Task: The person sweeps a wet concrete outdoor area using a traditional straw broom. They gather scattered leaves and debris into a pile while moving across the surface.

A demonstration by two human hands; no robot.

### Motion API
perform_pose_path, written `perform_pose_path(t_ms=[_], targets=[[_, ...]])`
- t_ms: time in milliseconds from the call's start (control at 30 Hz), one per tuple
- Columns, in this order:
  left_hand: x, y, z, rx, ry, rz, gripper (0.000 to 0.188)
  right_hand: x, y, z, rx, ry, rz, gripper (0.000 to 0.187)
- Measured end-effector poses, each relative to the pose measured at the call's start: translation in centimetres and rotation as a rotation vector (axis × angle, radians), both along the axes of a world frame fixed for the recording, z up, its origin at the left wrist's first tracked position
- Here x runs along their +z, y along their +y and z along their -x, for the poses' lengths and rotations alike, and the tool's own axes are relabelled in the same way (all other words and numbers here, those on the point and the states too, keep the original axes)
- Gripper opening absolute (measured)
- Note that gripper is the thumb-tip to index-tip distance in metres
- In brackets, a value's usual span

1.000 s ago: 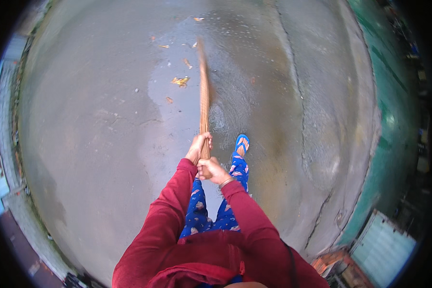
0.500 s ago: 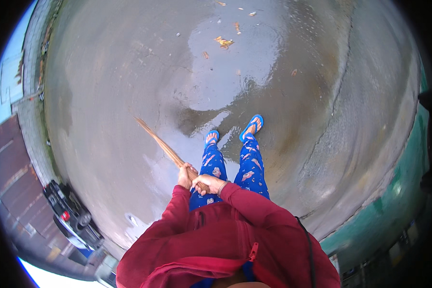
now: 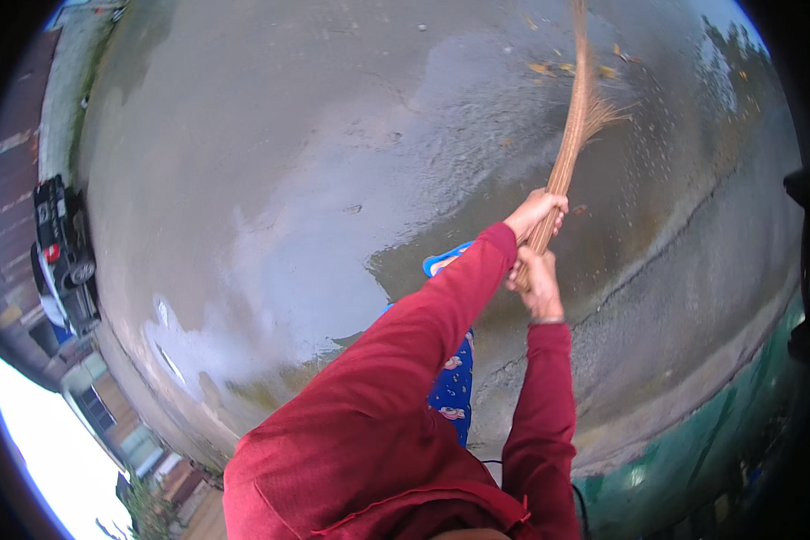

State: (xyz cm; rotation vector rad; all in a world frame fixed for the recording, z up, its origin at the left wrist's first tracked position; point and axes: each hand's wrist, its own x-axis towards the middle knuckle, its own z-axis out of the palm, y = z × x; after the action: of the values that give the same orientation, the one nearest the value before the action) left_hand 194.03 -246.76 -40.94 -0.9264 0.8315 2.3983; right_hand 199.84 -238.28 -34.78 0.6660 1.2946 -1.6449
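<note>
A stick broom [image 3: 571, 135], a long bundle of thin brown ribs, slants up and away from me over the wet ground. My left hand [image 3: 540, 214] is wrapped round it partway along. Lower down, at its near end, my right hand [image 3: 538, 277] grips the same bundle. Some bristles fan out to the right, and the far tip runs to the top edge of the view. Several yellow-brown leaves [image 3: 544, 69] lie on the wet concrete on both sides of the broom's far part.
Shallow water [image 3: 333, 225] spreads over the concrete. A blue flip-flop [image 3: 436, 263] on my foot shows beyond my left sleeve. A crack [image 3: 643, 261] crosses the ground at right, before a green wall [image 3: 666, 481]. A dark vehicle [image 3: 63, 243] stands far left.
Both hands have swung the broom from the left of my legs to far out on the right. My body has turned, and the leaves now appear farther right.
</note>
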Motion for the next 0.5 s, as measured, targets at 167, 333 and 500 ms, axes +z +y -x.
perform_pose_path(t_ms=[167,333,500], targets=[[5.4,-5.8,-11.6,0.212,-0.153,0.322,0.020,3.8,-3.8,-8.8,0.278,-0.141,0.133,0.008],[6.2,-11.7,-29.1,0.385,-0.745,0.542,0.009,3.1,-7.5,-19.8,0.346,-0.865,0.558,0.009],[2.8,-13.5,-37.1,0.529,-0.947,0.206,0.013,0.3,-10.7,-23.6,0.337,-1.084,0.489,0.012]])
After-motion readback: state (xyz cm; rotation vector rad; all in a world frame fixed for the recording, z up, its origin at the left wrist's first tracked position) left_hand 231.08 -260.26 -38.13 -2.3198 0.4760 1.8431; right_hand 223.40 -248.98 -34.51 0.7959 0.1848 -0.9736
